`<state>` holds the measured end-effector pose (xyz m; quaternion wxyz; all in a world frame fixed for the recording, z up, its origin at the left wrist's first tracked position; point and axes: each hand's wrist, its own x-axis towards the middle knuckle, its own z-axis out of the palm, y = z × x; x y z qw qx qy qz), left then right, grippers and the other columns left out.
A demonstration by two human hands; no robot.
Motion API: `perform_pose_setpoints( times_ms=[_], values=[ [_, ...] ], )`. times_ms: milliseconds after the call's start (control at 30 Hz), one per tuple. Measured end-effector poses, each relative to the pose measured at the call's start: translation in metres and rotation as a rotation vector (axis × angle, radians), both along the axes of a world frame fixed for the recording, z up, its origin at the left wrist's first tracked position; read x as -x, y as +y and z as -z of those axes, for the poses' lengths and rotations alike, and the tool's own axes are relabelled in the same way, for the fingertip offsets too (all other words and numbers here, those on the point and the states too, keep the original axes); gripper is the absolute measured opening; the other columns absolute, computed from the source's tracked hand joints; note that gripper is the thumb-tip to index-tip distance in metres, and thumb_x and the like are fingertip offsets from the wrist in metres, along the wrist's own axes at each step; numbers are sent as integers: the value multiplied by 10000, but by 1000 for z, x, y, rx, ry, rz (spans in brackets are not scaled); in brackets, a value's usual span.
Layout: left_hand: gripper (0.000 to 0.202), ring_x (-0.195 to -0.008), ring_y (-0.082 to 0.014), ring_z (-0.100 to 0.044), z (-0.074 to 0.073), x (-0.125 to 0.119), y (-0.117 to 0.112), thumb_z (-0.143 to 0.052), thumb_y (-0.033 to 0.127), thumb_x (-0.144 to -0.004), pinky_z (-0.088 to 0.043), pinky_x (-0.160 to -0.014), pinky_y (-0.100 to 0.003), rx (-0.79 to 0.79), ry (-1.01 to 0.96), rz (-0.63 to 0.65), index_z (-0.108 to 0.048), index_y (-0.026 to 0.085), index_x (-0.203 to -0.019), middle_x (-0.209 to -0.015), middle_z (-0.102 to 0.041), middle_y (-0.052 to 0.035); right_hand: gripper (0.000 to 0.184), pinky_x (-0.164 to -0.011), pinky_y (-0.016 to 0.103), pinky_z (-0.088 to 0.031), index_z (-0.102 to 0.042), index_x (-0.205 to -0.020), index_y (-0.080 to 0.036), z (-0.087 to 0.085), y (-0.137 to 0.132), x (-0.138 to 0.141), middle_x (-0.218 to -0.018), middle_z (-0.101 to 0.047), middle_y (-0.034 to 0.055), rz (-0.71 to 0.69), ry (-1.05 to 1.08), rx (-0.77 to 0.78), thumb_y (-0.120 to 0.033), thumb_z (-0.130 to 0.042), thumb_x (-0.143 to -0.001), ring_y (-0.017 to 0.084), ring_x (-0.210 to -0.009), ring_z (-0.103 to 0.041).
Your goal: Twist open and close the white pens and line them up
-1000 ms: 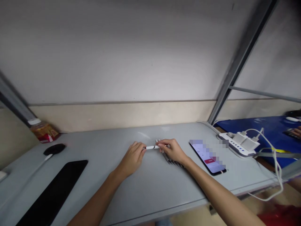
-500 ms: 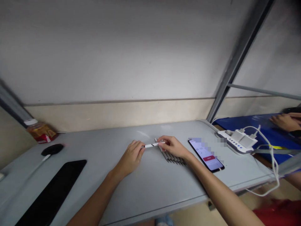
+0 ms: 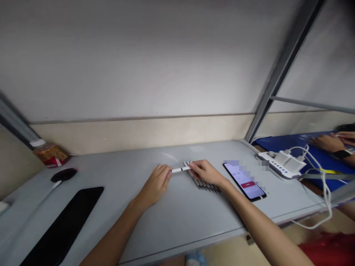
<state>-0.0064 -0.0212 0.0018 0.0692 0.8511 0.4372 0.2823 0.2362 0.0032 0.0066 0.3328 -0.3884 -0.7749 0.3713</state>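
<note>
A white pen [image 3: 180, 169] with a dark band near its middle is stretched level between my two hands above the desk. My left hand [image 3: 158, 181] pinches its left end, which the fingers cover. The fingertips of my right hand [image 3: 203, 171] close on the pen's right end. Under and just behind the right hand lies a row of several grey pens [image 3: 200, 183], side by side on the desk; the hand and wrist hide part of them.
On the grey desk [image 3: 133, 236] lie a lit phone [image 3: 244, 183], a white power strip [image 3: 279, 168] with chargers and cables, a long black object [image 3: 65, 225], a black mouse [image 3: 63, 174] and a bottle [image 3: 51, 153]. Another person's hands [image 3: 328, 142] rest over a blue surface at right.
The pen has turned slightly and more of its white barrel shows. My right hand has shifted a little right along it. The left hand stays nearly still. The view has moved slightly.
</note>
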Motion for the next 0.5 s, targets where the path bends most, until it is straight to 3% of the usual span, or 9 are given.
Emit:
perform_pose_setpoints(
  times_ms=[133, 200, 267, 400, 500],
  values=[
    [262, -859, -190, -486, 0, 0, 1, -309, 292, -985, -422, -792, -345, 1, 12, -9, -546, 202, -918, -863, -557, -31, 381, -560, 218, -345, -593, -1074, -171, 0, 0, -1, -676, -550, -26, -6, 19, -63, -447, -638, -815, 107, -589, -462],
    [265, -865, -192, -483, -1, 0, 0, -309, 295, -984, -422, -792, -346, 3, 13, -12, -549, 202, -918, -868, -558, -34, 331, -552, 223, -338, -629, -922, -151, 0, 0, -1, -632, -545, -14, -17, -25, -45, -465, -532, -883, 103, -559, -447],
    [272, -867, -193, -479, -1, 0, 0, -301, 299, -986, -420, -792, -348, 9, 13, -10, -547, 204, -919, -870, -559, -35, 420, -543, 227, -330, -622, -794, -144, 1, -1, 0, -588, -531, -6, -2, -48, -16, -484, -420, -934, 104, -538, -438],
    [276, -859, -193, -469, -1, -1, -1, -285, 298, -991, -413, -793, -353, 16, 27, -2, -531, 205, -909, -865, -551, -34, 332, -551, 216, -330, -609, -1022, -186, 0, -2, 1, -662, -543, -26, 39, 14, -102, -459, -614, -834, 111, -586, -453],
    [267, -847, -191, -468, 0, -1, -1, -286, 290, -989, -413, -785, -350, 9, 23, 3, -521, 209, -893, -851, -546, -31, 310, -545, 222, -325, -627, -902, -169, 1, -3, 2, -607, -531, -23, 31, -18, -95, -461, -524, -894, 108, -548, -436]
  ],
)
